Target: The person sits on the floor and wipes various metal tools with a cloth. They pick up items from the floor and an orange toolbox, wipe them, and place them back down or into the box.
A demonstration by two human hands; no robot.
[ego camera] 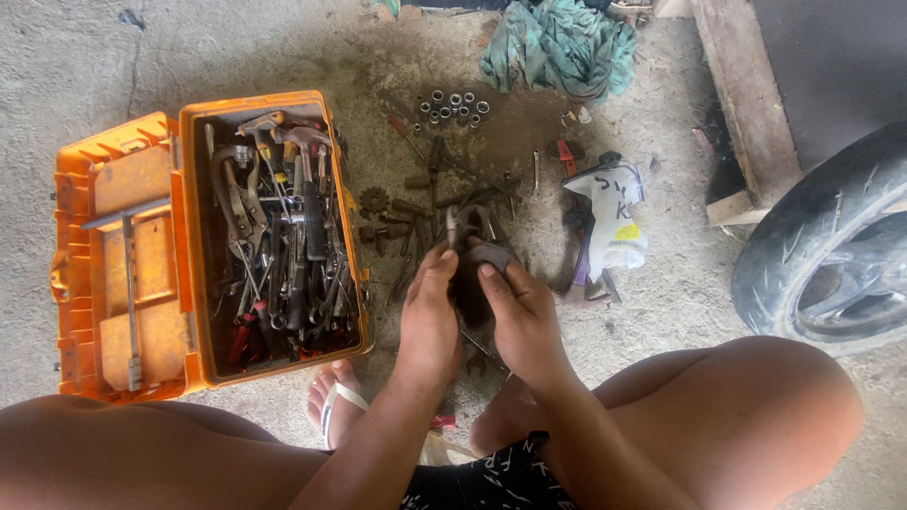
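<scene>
Up close, a dark, grimy metal part between both hands.

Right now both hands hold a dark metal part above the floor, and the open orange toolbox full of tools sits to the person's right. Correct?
Not quite. The head view shows the open orange toolbox on the person's left, not right. The left hand and right hand do hold the dark metal part.

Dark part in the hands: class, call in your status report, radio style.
Both hands, left and right, grip the dark part above the concrete floor. Orange toolbox open at left. Loose bolts and tools lie directly beyond it.
</scene>
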